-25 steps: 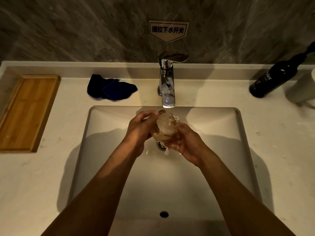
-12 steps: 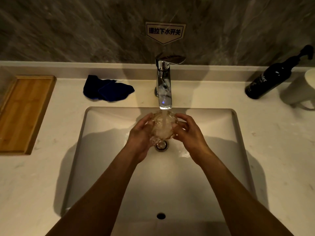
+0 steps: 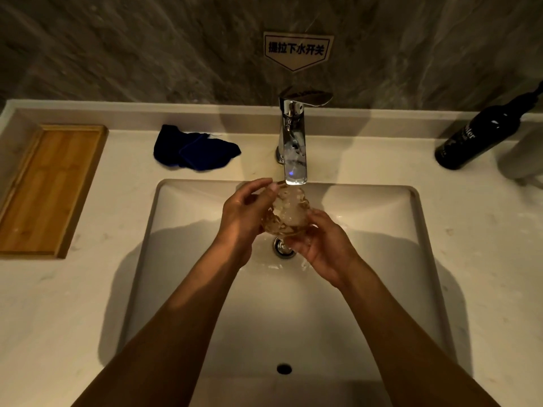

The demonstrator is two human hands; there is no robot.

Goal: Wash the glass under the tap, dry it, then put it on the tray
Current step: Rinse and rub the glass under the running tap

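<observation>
Head view, looking down on a pale counter (image 3: 470, 230) with a rectangular white sink (image 3: 293, 318) set into it. Sink basin holds only a thin sheen of water round the drain (image 3: 283, 248); overflow hole (image 3: 284, 368) near the front wall. Wooden tray (image 3: 47, 189) on the counter at far left — nothing on it. Dark blue cloth (image 3: 194, 151) crumpled on the counter between tray and tap. Chrome tap (image 3: 293, 148) at back centre, water running from the spout straight onto the glass (image 3: 286, 210). Black pump bottle (image 3: 476, 136) at the right back, leaning in the wide-angle view, with a pale cup-like item at the frame edge just beside it — too cropped to tell what.

Glass is clear and textured, held over the sink directly under the spout and just above the drain, well apart from the tray. Whether it holds water cannot be told through the splash. Left hand (image 3: 244, 218) wraps the glass's left side, fingers curled over the far rim toward the spout. Right hand (image 3: 323, 245) cups the lower right side from beneath, fingers touching the glass. Both hands grasping the glass, both forearms reaching in from the bottom of frame. Sign (image 3: 296, 49) with Chinese characters on the dark stone wall above the tap.
</observation>
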